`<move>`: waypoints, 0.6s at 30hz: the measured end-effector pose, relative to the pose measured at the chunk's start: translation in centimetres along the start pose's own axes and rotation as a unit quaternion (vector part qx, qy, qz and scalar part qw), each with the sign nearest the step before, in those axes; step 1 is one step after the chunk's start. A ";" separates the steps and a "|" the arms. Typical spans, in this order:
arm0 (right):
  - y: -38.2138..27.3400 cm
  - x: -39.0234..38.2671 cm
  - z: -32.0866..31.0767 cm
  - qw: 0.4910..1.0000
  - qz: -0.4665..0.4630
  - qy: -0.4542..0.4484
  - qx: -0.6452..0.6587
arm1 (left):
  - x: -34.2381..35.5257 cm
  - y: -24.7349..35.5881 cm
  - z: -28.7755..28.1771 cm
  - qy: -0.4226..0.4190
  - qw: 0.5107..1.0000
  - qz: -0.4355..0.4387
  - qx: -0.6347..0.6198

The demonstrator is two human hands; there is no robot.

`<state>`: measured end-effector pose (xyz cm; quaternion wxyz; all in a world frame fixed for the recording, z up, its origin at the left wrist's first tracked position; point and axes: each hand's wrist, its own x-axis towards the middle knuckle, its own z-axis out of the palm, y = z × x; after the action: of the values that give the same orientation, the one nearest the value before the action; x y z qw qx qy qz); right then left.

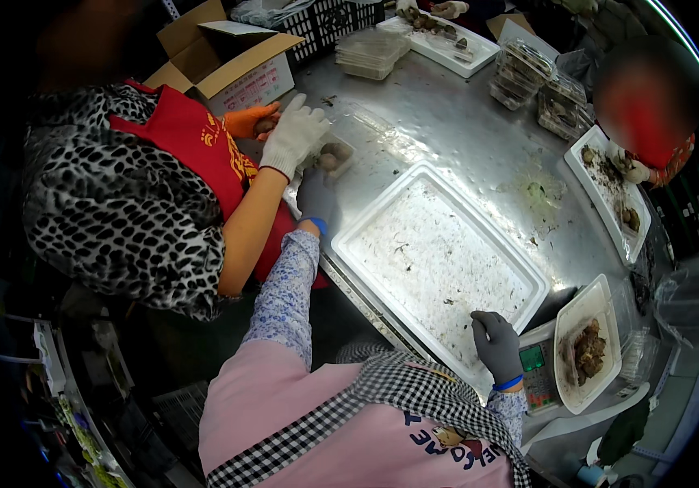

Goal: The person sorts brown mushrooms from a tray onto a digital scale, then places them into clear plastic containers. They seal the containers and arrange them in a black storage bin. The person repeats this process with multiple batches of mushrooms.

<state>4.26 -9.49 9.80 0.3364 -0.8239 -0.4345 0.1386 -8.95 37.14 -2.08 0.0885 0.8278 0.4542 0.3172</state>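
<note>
My left hand [315, 198], in a grey glove, reaches across to the left beside a small clear plastic box [353, 154] with brown round pieces in it. A co-worker's white-gloved hand [294, 137] overlaps it there, so my left fingers are mostly hidden. The co-worker's other hand, in an orange glove [245, 122], holds a brown round piece. In front of me lies a large white tray [439, 252], its bottom strewn with dark crumbs. Over its near right corner is my right hand [496, 348], also grey-gloved, fingers slightly bent and apart, with nothing seen in them.
A digital scale [535, 370] carries a white tub [562, 358] of brown scraps at right. Across the metal table [455, 146] are stacked clear lids [372, 53], filled clear boxes [520, 73] and two more white trays [479, 58]. A cardboard box [256, 71] stands far left. Other people work around it.
</note>
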 end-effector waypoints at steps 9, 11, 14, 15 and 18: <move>-0.3 2.7 1.4 0.999 0.009 -0.030 0.010 | -2.2 10.1 -3.3 0.083 0.968 0.150 -0.184; -0.4 3.9 1.6 0.999 -0.001 -0.040 0.016 | -4.1 11.6 -3.8 0.073 0.967 0.124 -0.208; 0.1 5.7 2.6 0.996 0.022 -0.025 0.084 | -7.7 12.5 -5.0 -0.030 0.961 0.093 -0.259; 0.1 6.4 2.9 0.993 0.034 -0.016 0.116 | -8.6 12.8 -5.7 -0.040 0.965 0.118 -0.229; -1.0 9.7 3.4 0.907 0.228 -0.071 0.345 | -11.1 13.6 -7.7 -0.079 0.951 0.159 -0.255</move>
<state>7.53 0.20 8.59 0.5273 -0.7209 -0.1821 0.4112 -8.43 19.26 4.93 0.2807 0.8615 0.2124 0.3660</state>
